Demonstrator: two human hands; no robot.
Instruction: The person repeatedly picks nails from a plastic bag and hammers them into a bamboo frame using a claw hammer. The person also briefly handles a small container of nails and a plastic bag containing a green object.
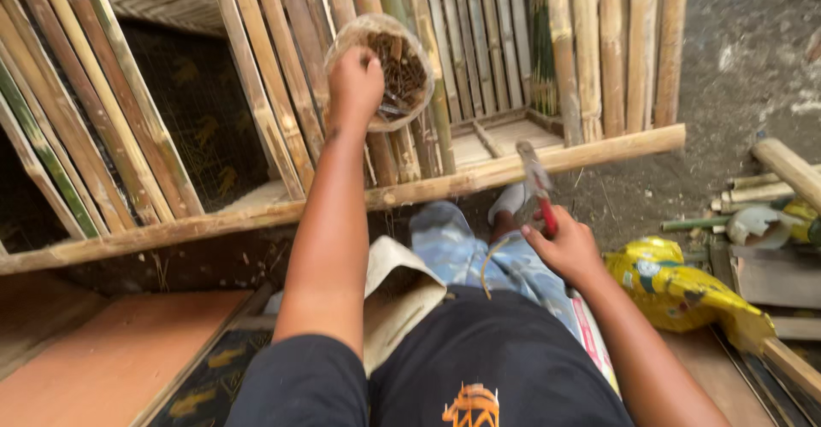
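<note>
Against the slatted bamboo frame, the person's left hand was raised, its fingers dipped into a round tub of rusty brown nails. The tub sat tilted against the upright slats, its open mouth turned toward the person. I could not tell whether the fingers had closed on any nail; they were curled over the near rim and hid what lay under them.

Lower and to the right, the right hand was wrapped tight around the red handle of a hammer. The hammer's long axis ran up and slightly left from the fist, with the head at the far end, pointing toward the frame's bottom rail. The head hung just in front of that rail, and I could not tell whether it touched.

The rail itself ran across the view, rising gently from left to right, with the slats standing up from it and leaning a little to the left. The person sat close before it, in a dark top and pale blue trousers. A crumpled yellow bag lay just beside the right forearm, and loose bamboo pieces lay on the ground further right. A flat reddish board lay at the lower left.
</note>
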